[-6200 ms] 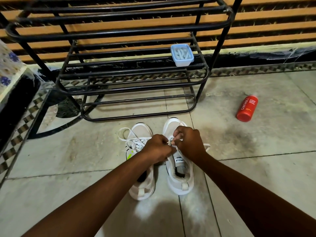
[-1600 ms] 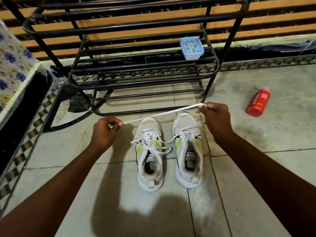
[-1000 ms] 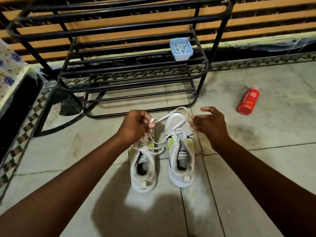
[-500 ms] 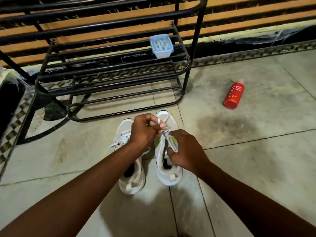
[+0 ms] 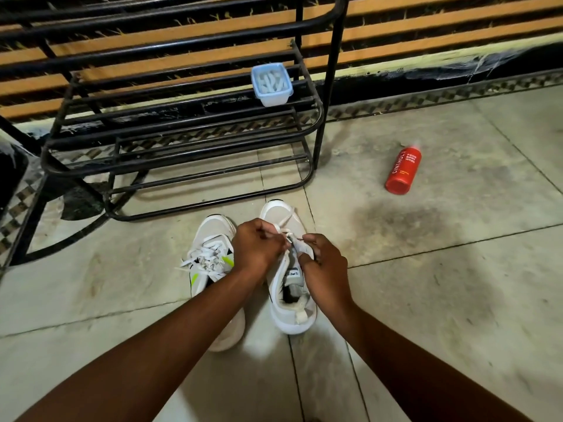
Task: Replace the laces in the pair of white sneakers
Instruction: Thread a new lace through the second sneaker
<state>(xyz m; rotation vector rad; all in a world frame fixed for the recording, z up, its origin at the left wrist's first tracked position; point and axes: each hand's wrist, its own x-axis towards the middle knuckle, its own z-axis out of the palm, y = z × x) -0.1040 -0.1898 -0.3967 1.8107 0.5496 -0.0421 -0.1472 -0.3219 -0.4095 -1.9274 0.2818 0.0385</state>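
1. Fingers (image 5: 268, 239) of the left hand (image 5: 256, 251) are curled, pinching the white lace (image 5: 285, 223) over the right sneaker (image 5: 289, 287); the right hand (image 5: 326, 263) is curled too, pinching the lace at the eyelets near the tongue.
2. Both hands are close together over the upper eyelets, almost touching. Half a second ago the left hand sat higher, near the toe; it has dropped down toward the right one.
3. Versus 1.6 s ago: the lace was stretched wide between the spread hands; now only a short end shows, lying across the toe.
4. Right sneaker stands on the tiled floor (image 5: 426, 300), toe toward the rack, heel toward the person.
5. Left sneaker (image 5: 210, 263) sits just beside it, parallel, laced, loose ends off to its left; the left forearm hides its heel.
6. Black metal shoe rack (image 5: 182, 141) stands beyond the sneakers, with a small blue-rimmed container (image 5: 271, 83) on a middle shelf.
7. Red bottle (image 5: 403, 170) lies on the floor well to the right. It appears unmoved.
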